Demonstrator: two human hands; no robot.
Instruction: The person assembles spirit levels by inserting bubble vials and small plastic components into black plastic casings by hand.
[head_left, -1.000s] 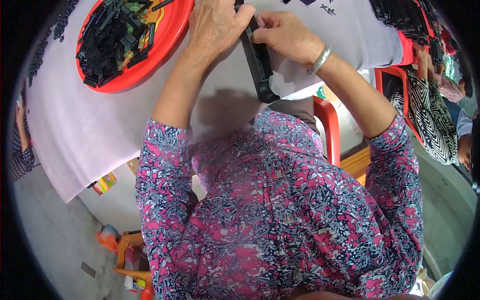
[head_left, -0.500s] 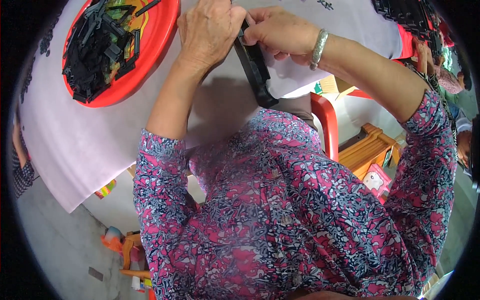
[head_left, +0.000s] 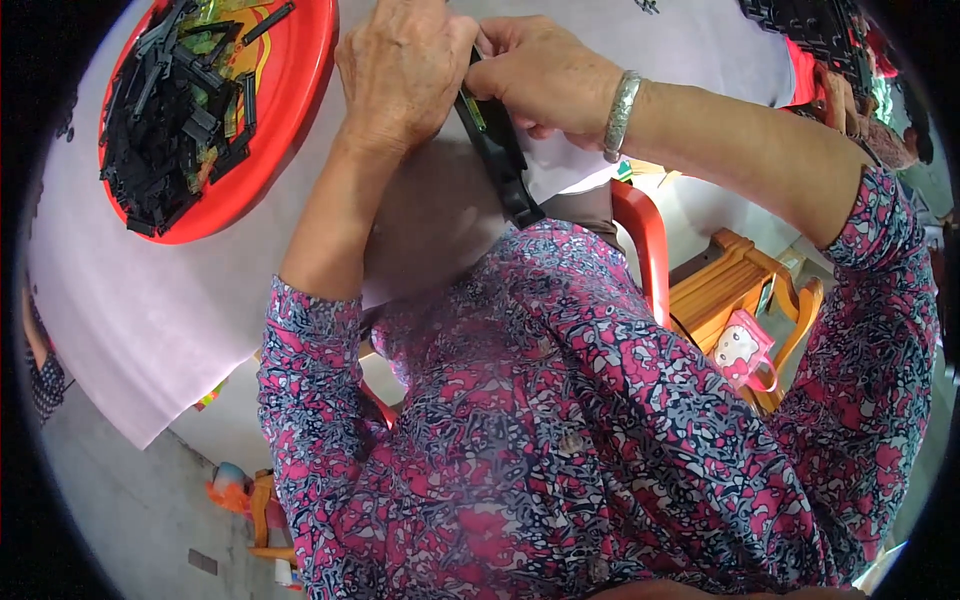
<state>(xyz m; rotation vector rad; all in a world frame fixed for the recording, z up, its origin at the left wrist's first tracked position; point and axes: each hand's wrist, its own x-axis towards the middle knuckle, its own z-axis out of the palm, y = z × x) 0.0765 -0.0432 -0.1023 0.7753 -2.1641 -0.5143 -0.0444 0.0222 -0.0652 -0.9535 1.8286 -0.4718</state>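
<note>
Both of my hands meet over a long, narrow black plastic piece [head_left: 496,160] at the table's near edge. It slants down toward my body, with a small yellow-green strip [head_left: 475,112] set in its upper part. My left hand [head_left: 405,80] is closed at its upper end, and that grip is partly hidden behind the knuckles. With thumb and fingers pinched together, my right hand [head_left: 548,80] presses against the same piece from the right. A red plate [head_left: 290,120] on the left bears a heap of small black plastic parts [head_left: 165,120] and some yellow-green ones.
A pale lilac cloth [head_left: 110,310] covers the table. Many black parts [head_left: 815,35] lie at the far right, near another person's hand [head_left: 835,100]. Below the table's edge are a red chair arm [head_left: 645,250], a wooden chair [head_left: 715,300] and a pink bag [head_left: 742,345].
The view has shifted slightly, so the plate sits further left and lower. My hands stay on the black piece, and its yellow-green strip now shows more clearly beside my right fingers.
</note>
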